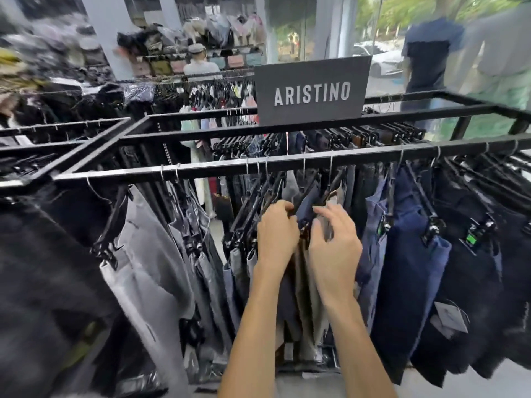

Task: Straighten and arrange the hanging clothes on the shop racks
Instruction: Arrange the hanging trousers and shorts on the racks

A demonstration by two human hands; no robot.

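A black metal rack rail [287,163] runs across the view with many trousers hanging from clip hangers. My left hand [275,234] curls its fingers round the top of a dark navy pair of trousers [309,206] near the middle of the rail. My right hand [333,242] is just right of it, fingers spread and bent over a pale grey pair of trousers [327,225] beside the navy one. Grey trousers [143,254] hang to the left, blue trousers [408,268] to the right.
A dark sign reading ARISTINO [311,91] stands on the rack's far bar. More racks of clothes fill the left and the back. A person in a dark top [428,56] stands beyond the rack at the right, near a glass front.
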